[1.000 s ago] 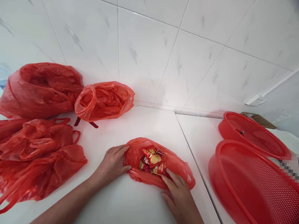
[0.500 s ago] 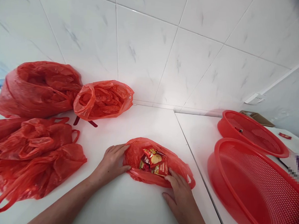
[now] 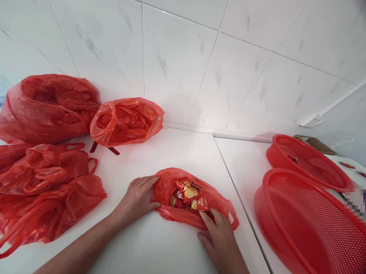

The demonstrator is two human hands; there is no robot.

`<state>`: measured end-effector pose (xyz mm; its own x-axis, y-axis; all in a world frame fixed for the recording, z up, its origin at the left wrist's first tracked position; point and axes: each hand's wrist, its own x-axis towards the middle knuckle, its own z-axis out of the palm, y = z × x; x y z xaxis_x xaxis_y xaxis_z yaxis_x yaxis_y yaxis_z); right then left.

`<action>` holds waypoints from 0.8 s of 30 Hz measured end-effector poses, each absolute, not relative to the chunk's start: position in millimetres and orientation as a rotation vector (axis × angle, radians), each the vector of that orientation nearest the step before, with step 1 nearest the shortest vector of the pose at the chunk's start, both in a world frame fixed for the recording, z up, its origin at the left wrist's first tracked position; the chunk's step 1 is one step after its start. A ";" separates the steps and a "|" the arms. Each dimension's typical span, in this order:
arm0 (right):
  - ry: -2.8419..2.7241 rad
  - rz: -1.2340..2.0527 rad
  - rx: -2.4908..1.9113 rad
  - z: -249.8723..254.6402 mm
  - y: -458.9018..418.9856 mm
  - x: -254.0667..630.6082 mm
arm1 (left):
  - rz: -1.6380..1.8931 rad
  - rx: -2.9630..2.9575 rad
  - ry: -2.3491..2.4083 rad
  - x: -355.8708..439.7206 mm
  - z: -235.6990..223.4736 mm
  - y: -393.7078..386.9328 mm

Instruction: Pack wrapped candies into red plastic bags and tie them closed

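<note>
A small red plastic bag [image 3: 221, 200] lies open on the white table, with several red snack packets [image 3: 188, 194] inside its mouth. My left hand [image 3: 136, 199] rests on the bag's left edge, thumb and fingers pinching the plastic. My right hand [image 3: 219, 237] sits at the bag's near right side, its fingertips touching the lowest packet and the bag's rim. The fingers of that hand are partly curled, and I cannot see a firm grip.
Several filled red plastic bags [image 3: 42, 178] are piled at the left, two more [image 3: 127, 122] against the tiled wall. Two red mesh baskets [image 3: 307, 229] stand at the right on the adjoining table. Bare white tabletop [image 3: 170, 148] lies between bags and baskets.
My right hand has shifted slightly and nudged a snack packet at the bag's opening. My left hand keeps its place on the bag's edge.
</note>
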<state>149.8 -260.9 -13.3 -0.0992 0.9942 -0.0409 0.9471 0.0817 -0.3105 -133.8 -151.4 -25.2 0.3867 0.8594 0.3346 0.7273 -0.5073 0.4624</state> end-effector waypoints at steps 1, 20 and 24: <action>-2.156 0.387 -1.981 -12.5 -260.7 148.9 | 0.800 2.406 1.408 -133.7 -25.2 -151.4; -1.935 0.202 -1.883 -6.9 -276.0 174.4 | 0.821 2.398 1.394 -134.0 -27.6 -149.3; -1.638 0.070 -2.003 -3.3 -279.2 182.8 | 0.806 2.408 1.398 -134.1 -27.5 -149.6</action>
<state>182.8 -279.2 -3.3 0.2575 0.9204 0.2941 0.8922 -0.1096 -0.4382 -134.1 -149.6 -27.5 0.3891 0.8566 0.3390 0.7226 -0.5120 0.4644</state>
